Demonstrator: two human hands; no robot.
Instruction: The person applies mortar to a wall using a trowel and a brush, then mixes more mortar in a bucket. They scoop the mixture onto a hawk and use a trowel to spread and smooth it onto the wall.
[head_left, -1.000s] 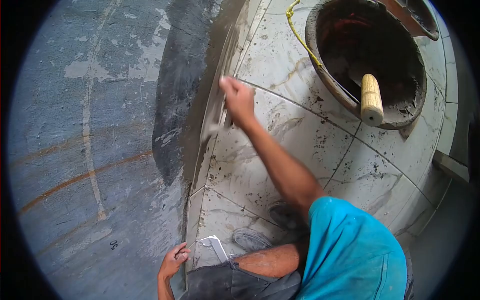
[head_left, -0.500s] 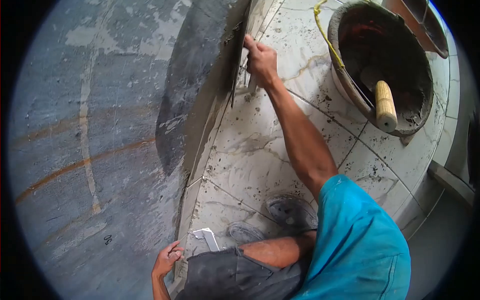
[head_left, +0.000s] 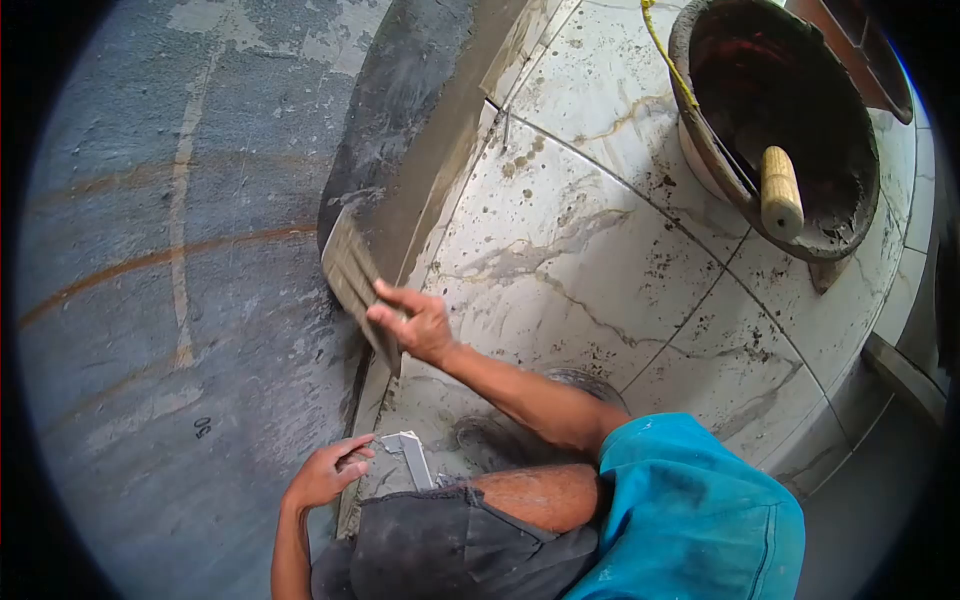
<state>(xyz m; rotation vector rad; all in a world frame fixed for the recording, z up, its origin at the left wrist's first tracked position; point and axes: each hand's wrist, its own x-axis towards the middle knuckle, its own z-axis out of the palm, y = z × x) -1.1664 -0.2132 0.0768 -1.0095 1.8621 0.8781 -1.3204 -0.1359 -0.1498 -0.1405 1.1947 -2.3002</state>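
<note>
My right hand [head_left: 420,322] grips a flat plastering trowel [head_left: 348,262] whose handle is hidden by my fingers. The blade lies tilted at the lower end of a damp strip of grey mortar [head_left: 432,140] along the foot of the wall [head_left: 250,290]; whether it touches the surface cannot be made out. My left hand [head_left: 325,475] holds nothing, its fingers loosely bent and apart, close to the wall's foot beside my knee. A small white broken tile piece [head_left: 412,458] lies on the floor just right of it.
A mortar-caked bucket [head_left: 690,125] with a yellow cord [head_left: 660,40] stands at the upper right, a wooden-handled tool [head_left: 780,195] inside it. Another reddish container [head_left: 860,55] is behind. Mortar crumbs dot the marbled floor tiles [head_left: 600,270]. A bar-like piece [head_left: 905,375] lies at far right.
My right hand has brought the trowel down along the wall toward me, and the blade now faces the camera more. My left hand has shifted slightly up with its fingers more stretched.
</note>
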